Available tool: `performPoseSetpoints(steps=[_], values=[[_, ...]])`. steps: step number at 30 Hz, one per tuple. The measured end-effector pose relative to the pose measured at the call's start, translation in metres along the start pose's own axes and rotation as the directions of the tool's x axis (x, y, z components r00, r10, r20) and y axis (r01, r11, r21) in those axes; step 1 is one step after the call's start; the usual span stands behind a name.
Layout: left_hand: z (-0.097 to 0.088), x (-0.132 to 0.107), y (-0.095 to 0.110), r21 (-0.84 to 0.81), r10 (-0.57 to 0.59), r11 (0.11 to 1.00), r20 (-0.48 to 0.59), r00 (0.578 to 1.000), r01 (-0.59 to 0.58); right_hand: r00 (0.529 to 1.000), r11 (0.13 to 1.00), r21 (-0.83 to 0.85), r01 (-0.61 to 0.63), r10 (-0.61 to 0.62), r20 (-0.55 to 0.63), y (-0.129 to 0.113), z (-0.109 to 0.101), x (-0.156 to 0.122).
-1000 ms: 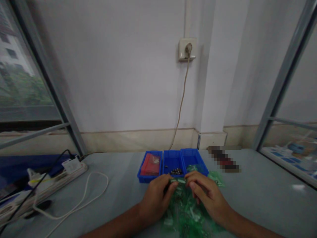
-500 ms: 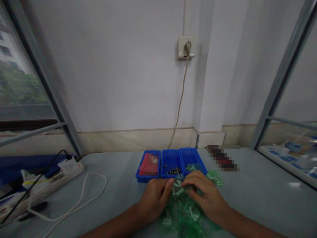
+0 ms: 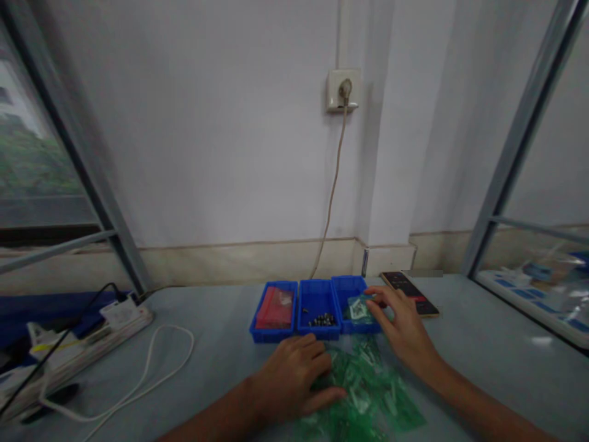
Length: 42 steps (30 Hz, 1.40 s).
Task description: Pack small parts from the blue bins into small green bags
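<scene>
My right hand (image 3: pixel 402 325) reaches to the right-hand blue bin (image 3: pixel 348 283). Its thumb and fingertips pinch the edge of a small clear-green plastic bag (image 3: pixel 359 310) with pale contents, which sits in the front of that bin. My left hand (image 3: pixel 297 374) is palm down at the left edge of a heap of green plastic bags (image 3: pixel 368 393), its thumb stretched apart from the fingers. It grips nothing that I can see. The heap lies on the table between both forearms, partly hidden by the left hand.
The middle blue bin (image 3: pixel 317 296) holds small dark metal parts (image 3: pixel 322 320); red bags (image 3: pixel 275 308) lie in the left bin (image 3: pixel 271 336). A phone (image 3: pixel 409 293) is behind my right hand. At left are a power strip (image 3: pixel 87 351) and white cable (image 3: pixel 184 356).
My hands have parted. The right one has moved up to the right-hand bin with a small bag, while the left has opened and lowered toward the heap. The view has shifted slightly.
</scene>
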State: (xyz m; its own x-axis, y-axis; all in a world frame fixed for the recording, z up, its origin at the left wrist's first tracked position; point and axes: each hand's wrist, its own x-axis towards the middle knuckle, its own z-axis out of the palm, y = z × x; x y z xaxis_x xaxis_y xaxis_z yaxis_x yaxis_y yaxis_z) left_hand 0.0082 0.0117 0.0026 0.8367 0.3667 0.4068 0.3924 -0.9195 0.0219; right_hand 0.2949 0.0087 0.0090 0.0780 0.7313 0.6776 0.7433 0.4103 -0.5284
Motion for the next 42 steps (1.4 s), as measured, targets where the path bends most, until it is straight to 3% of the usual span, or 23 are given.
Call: performPoseSetpoints(steps=[8, 13, 19, 27, 29, 32, 34, 37, 39, 42], values=[[-0.001, 0.001, -0.001, -0.105, 0.106, 0.989, -0.009, 0.994, -0.107, 1.000, 1.000, -0.005, -0.015, 0.014, -0.012, 0.009, 0.008, 0.000], [0.002, 0.001, -0.001, -0.069, 0.158, 0.985, -0.003, 0.987, -0.158, 1.000, 1.000, 0.003, -0.026, 0.026, -0.017, 0.015, 0.009, 0.003], [0.001, 0.000, 0.004, -0.034, 0.135, 0.990, 0.017, 0.991, -0.135, 0.998, 1.000, -0.009, 0.001, -0.001, 0.056, 0.011, 0.013, 0.000], [0.003, 0.002, 0.004, 0.000, 0.134, 0.991, -0.146, 0.980, -0.136, 0.991, 0.996, 0.002, 0.086, -0.086, 0.106, -0.005, 0.007, -0.002], [0.001, 0.002, 0.004, -0.040, 0.077, 0.995, -0.223, 0.972, -0.088, 0.984, 0.992, -0.014, 0.124, -0.121, 0.133, -0.008, 0.006, -0.004], [-0.001, 0.000, 0.003, -0.181, -0.126, 0.981, -0.320, 0.939, 0.069, 0.971, 0.984, -0.050, 0.171, -0.159, 0.181, -0.011, 0.006, -0.007], [0.000, 0.001, 0.002, -0.340, -0.315, 0.917, -0.300, 0.900, 0.208, 0.965, 0.979, -0.058, 0.193, -0.179, 0.190, -0.013, 0.007, -0.009], [0.002, 0.003, 0.001, -0.560, -0.556, 0.735, -0.174, 0.813, 0.382, 0.960, 0.974, -0.075, 0.213, -0.194, 0.204, -0.018, 0.006, -0.010], [0.003, 0.006, 0.001, -0.639, -0.639, 0.643, -0.143, 0.755, 0.423, 0.956, 0.973, -0.096, 0.208, -0.181, 0.231, -0.021, 0.005, -0.010], [0.002, 0.011, 0.000, -0.695, -0.696, 0.583, -0.159, 0.700, 0.421, 0.951, 0.975, -0.118, 0.187, -0.149, 0.272, -0.022, 0.005, -0.010]])
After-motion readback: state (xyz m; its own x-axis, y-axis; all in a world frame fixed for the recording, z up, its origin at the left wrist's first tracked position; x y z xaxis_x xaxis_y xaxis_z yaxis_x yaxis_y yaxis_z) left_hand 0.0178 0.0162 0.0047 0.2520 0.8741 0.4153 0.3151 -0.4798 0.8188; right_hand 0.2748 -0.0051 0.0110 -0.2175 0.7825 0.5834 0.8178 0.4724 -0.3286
